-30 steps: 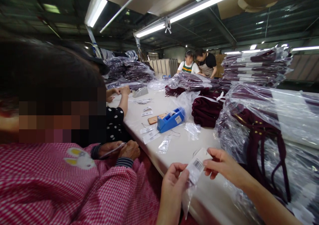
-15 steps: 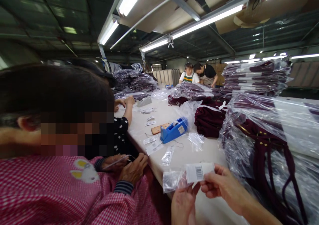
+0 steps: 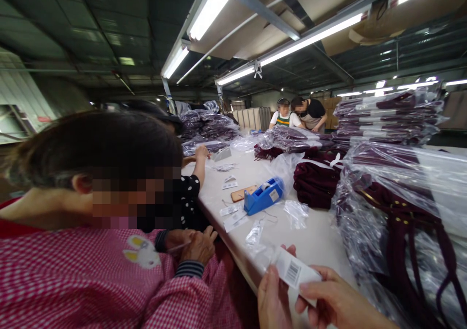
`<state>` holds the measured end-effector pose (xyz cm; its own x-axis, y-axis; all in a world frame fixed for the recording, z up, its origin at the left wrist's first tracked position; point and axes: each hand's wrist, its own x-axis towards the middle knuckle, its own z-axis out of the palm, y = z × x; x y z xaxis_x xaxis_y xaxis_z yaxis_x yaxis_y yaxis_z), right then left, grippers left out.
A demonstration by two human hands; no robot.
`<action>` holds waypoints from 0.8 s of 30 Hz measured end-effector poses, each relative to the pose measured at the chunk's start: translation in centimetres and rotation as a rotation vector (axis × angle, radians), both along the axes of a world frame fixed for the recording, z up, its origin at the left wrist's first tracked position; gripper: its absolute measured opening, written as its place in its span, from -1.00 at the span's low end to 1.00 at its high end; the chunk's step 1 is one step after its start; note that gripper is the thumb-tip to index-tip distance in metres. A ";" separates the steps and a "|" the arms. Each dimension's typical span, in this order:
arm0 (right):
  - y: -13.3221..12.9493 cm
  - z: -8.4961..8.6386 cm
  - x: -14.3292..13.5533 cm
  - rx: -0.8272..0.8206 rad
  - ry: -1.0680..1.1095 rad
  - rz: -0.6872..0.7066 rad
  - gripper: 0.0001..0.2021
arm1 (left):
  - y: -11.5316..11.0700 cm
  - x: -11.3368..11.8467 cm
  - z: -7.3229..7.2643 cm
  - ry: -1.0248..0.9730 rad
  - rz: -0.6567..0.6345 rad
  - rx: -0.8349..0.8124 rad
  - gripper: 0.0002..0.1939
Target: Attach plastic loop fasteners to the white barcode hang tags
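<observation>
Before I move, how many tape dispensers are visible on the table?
2: a blue one, beyond the held barcode tag, and what looks like a grey one farther back, near a co-worker's hand. The wrapped piles may hide more.

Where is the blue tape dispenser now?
In the head view, the dispenser sits on the table just right of centre, between a flat tan item at left and folded maroon fabric at right.

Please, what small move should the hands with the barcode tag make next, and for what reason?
Perhaps smooth the right end of the barcode tag with the thumb of the right hand, while the left hand steadies the other end. The right end seems bent, that thumb lies on it, and both hands have a grip on the tag.
</observation>
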<state>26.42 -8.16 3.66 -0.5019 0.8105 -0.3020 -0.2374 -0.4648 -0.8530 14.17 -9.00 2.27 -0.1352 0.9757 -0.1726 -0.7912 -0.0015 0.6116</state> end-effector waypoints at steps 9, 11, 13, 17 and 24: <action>-0.4 0.4 -0.6 0.110 -0.014 -0.088 -0.70 | 0.2 -0.3 0.3 0.321 -0.052 0.065 -0.49; -0.3 0.7 -0.6 0.138 -0.004 -0.104 -0.70 | 0.5 -0.3 0.6 0.393 -0.122 0.056 -0.48; -0.2 0.9 -0.4 0.158 0.007 -0.115 -0.72 | 0.6 -0.3 0.8 0.449 -0.212 0.046 -0.49; 0.1 0.9 -0.3 0.149 0.002 -0.131 -0.75 | 0.7 -0.3 1.4 0.375 -0.178 0.074 -0.53; 0.1 0.6 -0.4 0.135 0.010 -0.110 -0.68 | 1.3 -0.4 2.9 0.248 0.008 0.037 -0.56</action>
